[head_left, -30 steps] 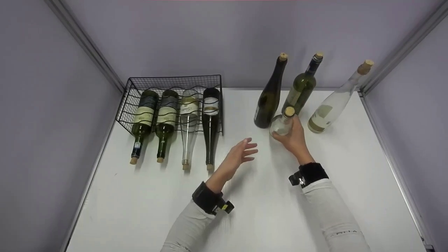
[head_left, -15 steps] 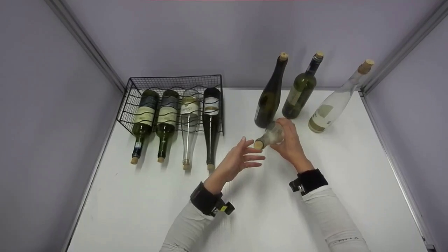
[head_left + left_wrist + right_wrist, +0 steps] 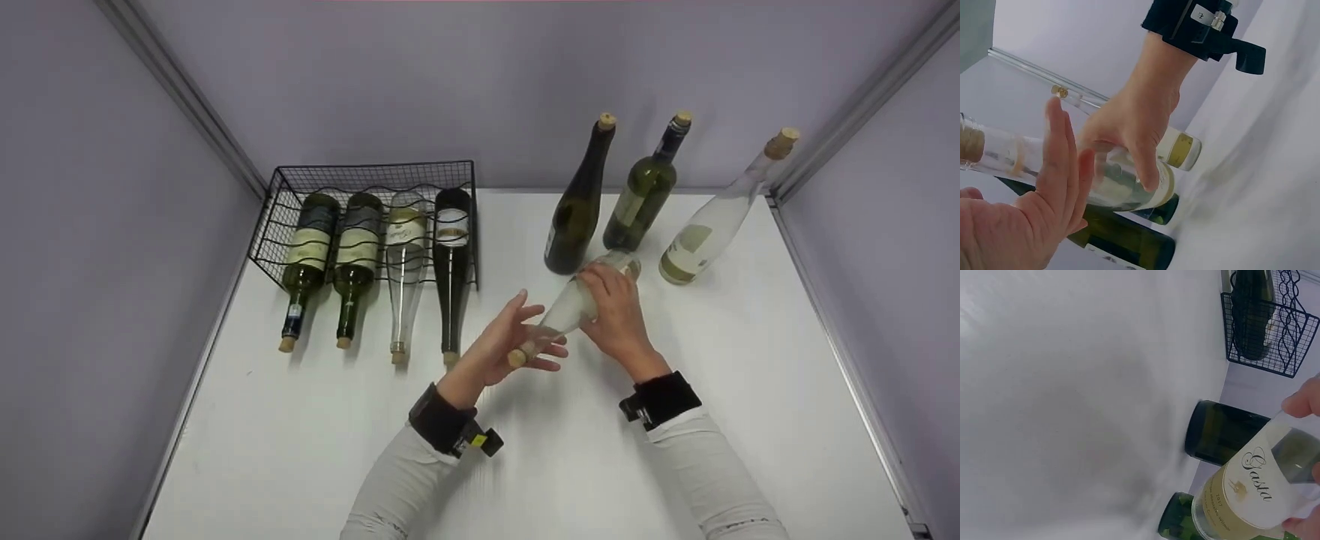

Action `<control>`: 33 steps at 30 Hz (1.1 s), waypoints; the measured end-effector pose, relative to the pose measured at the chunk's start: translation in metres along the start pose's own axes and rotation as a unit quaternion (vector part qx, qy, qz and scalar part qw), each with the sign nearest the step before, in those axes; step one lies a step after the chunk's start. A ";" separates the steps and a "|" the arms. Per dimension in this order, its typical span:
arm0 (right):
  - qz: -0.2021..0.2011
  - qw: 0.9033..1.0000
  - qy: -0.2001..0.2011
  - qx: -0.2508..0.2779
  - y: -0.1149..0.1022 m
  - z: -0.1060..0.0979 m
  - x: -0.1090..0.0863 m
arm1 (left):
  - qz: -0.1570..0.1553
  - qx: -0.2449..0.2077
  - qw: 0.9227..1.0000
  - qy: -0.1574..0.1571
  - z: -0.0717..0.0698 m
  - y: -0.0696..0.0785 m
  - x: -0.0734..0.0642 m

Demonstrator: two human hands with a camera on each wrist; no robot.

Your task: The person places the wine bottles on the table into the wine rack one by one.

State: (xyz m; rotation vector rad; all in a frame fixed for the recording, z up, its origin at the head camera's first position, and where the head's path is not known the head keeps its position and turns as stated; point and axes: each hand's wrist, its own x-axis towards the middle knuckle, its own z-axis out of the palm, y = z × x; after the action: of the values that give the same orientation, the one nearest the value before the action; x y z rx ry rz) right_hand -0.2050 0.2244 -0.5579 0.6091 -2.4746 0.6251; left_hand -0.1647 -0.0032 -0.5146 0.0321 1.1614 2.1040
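Note:
My right hand grips a clear glass wine bottle round its body. The bottle is tilted, its corked neck pointing down-left at my left hand. That hand has its fingers extended beside the neck; whether they touch the glass I cannot tell. In the left wrist view, the cork lies near the left thumb, and the right thumb presses along the bottle's body. A cream and gold label shows in the right wrist view, with only the right fingertips visible there.
A black wire rack at back left holds several corked bottles lying neck-forward. Upright behind the right hand stand a dark brown bottle, a green bottle and a clear bottle. Walls border the white table.
The right hand has tipped the clear bottle from upright to slanting, swinging its neck down-left to the left hand. The left hand has shifted slightly, fingers still extended.

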 end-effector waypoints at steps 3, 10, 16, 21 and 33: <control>-0.012 1.000 -0.010 -0.021 -0.003 0.000 -0.001 | -0.026 0.035 0.999 0.002 0.001 -0.001 0.001; -0.037 0.997 -0.025 -0.058 -0.010 0.000 -0.002 | -0.056 0.098 0.993 0.027 0.006 -0.001 -0.001; -0.028 0.997 -0.030 -0.060 -0.011 0.002 -0.005 | -0.042 0.127 0.991 0.031 0.005 -0.005 -0.002; -0.021 0.998 -0.035 -0.056 -0.010 0.004 -0.008 | -0.047 0.159 0.986 0.030 0.004 -0.008 -0.002; -0.010 0.998 -0.050 -0.026 -0.007 0.012 -0.018 | -0.065 0.195 0.977 0.046 0.006 -0.013 -0.004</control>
State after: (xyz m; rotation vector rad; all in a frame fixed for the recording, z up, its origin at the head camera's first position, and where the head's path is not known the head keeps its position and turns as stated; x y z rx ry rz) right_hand -0.1918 0.2176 -0.5747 0.6596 -2.5655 0.5317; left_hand -0.1520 0.0028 -0.5194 0.0396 1.5748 1.7527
